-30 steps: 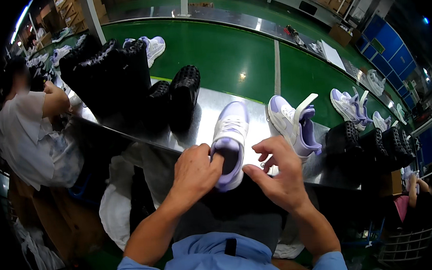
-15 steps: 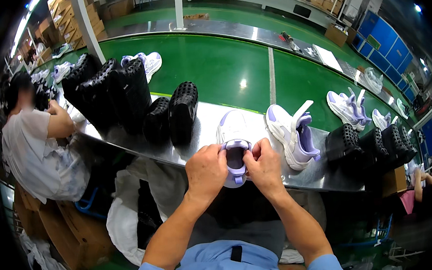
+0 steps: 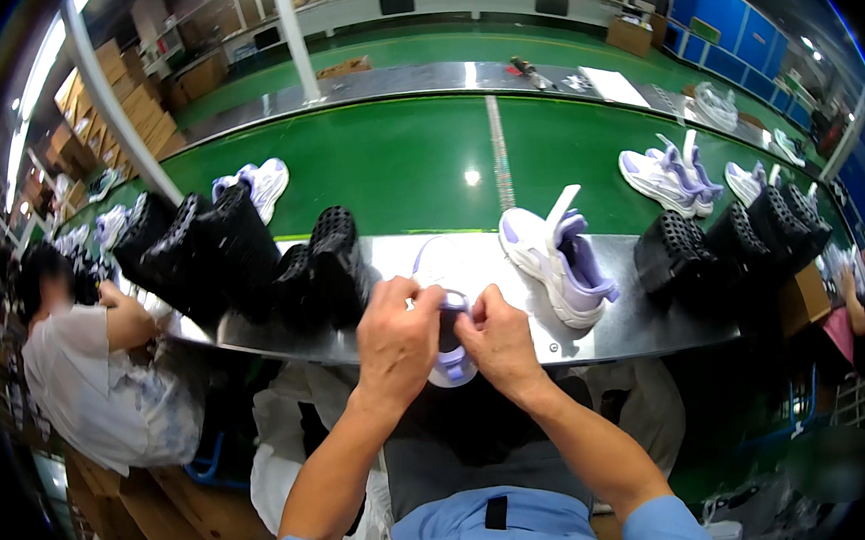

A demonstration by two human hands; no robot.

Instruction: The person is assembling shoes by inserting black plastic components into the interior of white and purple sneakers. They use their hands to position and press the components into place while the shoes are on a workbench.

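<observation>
In front of me on the metal ledge is a white and lavender sneaker (image 3: 451,367), its toe pointing away and its heel toward me. My left hand (image 3: 395,341) grips the left side of its opening, with fingers reaching over by the tongue. On the opposite side, my right hand (image 3: 503,343) has thumb and fingers pinched at the collar. Fingers of both hands cover much of the shoe's middle. Just to the right stands a matching sneaker (image 3: 560,271), its pale tongue sticking up.
Black studded blocks (image 3: 335,262) stand on the metal ledge (image 3: 608,343) at left, and more blocks (image 3: 674,253) at right. Beyond runs a green belt (image 3: 375,164) carrying other sneakers (image 3: 669,178). A person in white (image 3: 99,384) sits at left; another person (image 3: 852,316) is far right.
The view has shifted, so the ledge sits differently in it. My left fingers have moved across the top of the sneaker's opening; the right hand stays at the collar.
</observation>
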